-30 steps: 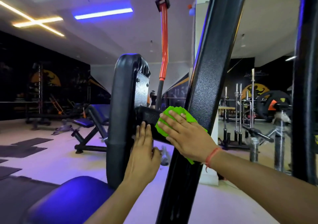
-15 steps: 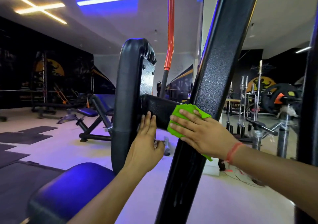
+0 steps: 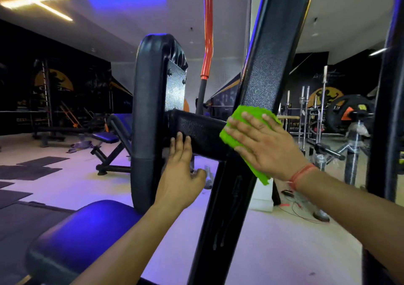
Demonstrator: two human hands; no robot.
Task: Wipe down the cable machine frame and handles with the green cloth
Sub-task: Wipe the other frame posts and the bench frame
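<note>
A slanted black frame beam (image 3: 271, 65) runs from the top right down to the bottom centre. A short black crossbar (image 3: 196, 129) joins it to an upright black back pad (image 3: 148, 109). My right hand (image 3: 262, 144) lies flat with straight fingers on the green cloth (image 3: 251, 114), pressing it against the beam where the crossbar meets it. My left hand (image 3: 179, 171) rests with straight fingers on the crossbar's lower side, next to the pad. An orange and black handle bar (image 3: 207, 33) hangs behind the pad.
A blue padded seat (image 3: 83, 236) sits at the lower left. Another black upright (image 3: 391, 109) stands at the right edge. Behind are an incline bench (image 3: 113, 138), floor mats (image 3: 32, 168), barbells in a rack (image 3: 306, 114) and a loaded plate (image 3: 349, 114).
My right hand has slid the green cloth a little up and to the right along the beam. The view has drifted, shifting the machine in frame. My left hand stays on the crossbar.
</note>
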